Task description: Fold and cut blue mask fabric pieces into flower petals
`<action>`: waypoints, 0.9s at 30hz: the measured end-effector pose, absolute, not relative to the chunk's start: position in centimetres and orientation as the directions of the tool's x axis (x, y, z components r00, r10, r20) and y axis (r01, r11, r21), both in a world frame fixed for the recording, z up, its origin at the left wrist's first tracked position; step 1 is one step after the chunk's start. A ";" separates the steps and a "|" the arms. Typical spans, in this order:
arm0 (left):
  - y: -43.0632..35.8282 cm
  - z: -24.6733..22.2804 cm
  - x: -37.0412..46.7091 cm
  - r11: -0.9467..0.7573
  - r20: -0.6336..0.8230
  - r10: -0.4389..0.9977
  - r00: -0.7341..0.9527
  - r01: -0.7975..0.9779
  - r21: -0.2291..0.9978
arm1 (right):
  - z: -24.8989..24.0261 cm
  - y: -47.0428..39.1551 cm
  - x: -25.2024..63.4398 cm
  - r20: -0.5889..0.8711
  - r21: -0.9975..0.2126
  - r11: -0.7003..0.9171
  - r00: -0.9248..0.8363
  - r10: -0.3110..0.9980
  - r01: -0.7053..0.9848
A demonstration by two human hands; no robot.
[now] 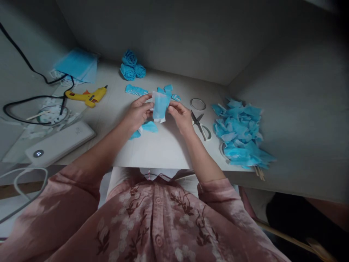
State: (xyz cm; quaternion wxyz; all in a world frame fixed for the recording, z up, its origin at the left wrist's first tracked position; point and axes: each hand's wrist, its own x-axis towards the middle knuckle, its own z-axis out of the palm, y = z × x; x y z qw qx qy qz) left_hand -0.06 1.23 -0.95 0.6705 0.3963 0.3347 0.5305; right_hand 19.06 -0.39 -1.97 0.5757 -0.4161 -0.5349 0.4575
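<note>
A blue and white piece of thin fabric (pixel 161 105) is held upright above the table between both hands. My left hand (pixel 141 110) grips its left edge, thumb in front and fingers behind. On its right edge, my right hand (pixel 180 113) pinches with thumb and fingers. Beneath and beside my left hand lie loose blue pieces (pixel 149 126). Behind the fabric are folded blue strips (pixel 136 90) and small blue pieces (pixel 168 88). Scissors (pixel 201 127) lie partly open just right of my right hand, with a wire ring (pixel 197 104) behind them.
Three blue fabric roses (pixel 128 72) sit at the back. On the left are a yellow glue gun (pixel 91 97), a stack of blue masks (pixel 77 65), black cable and a white power bank (pixel 61 143). A large pile of blue pieces (pixel 238 127) lies right, sticks (pixel 259 173) beneath.
</note>
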 end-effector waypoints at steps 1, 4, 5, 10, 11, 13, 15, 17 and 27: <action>1.1 -0.9 0.0 0.125 -0.026 0.974 0.225 -0.437 0.891 | -2.0 -0.4 19.0 0.244 -0.967 0.244 0.015 0.970 -0.073; 0.8 -0.6 0.1 0.157 -0.044 0.962 0.271 -0.408 0.899 | -2.2 -0.1 19.1 0.251 -0.961 0.257 0.073 0.965 -0.097; 0.7 -0.5 0.1 0.169 -0.053 0.957 0.285 -0.398 0.902 | -2.2 0.0 19.2 0.243 -0.959 0.254 0.098 0.965 -0.123; 0.4 -0.3 0.0 0.127 -0.025 0.942 0.335 -0.286 0.950 | -2.1 0.4 19.4 0.157 -0.946 0.190 0.142 0.977 -0.262; 0.5 -0.6 0.0 0.093 -0.002 0.939 0.344 -0.250 0.964 | -2.0 0.3 19.4 0.145 -0.945 0.179 0.141 0.979 -0.273; 0.6 -1.2 0.1 0.011 0.060 0.931 0.360 -0.194 0.981 | -1.9 0.2 19.3 0.136 -0.945 0.171 0.138 0.981 -0.281; 0.9 -1.9 0.2 -0.065 0.123 0.916 0.382 -0.161 0.985 | -1.8 0.1 19.1 0.141 -0.943 0.175 0.135 0.981 -0.283; 1.0 -2.3 0.4 -0.114 0.160 0.901 0.404 -0.134 0.984 | -1.8 -0.1 18.8 0.143 -0.943 0.176 0.132 0.981 -0.283; 0.3 -1.0 0.6 -0.001 0.067 0.945 0.321 -0.199 0.980 | -2.2 -0.1 18.8 0.163 -0.958 0.188 0.129 0.978 -0.218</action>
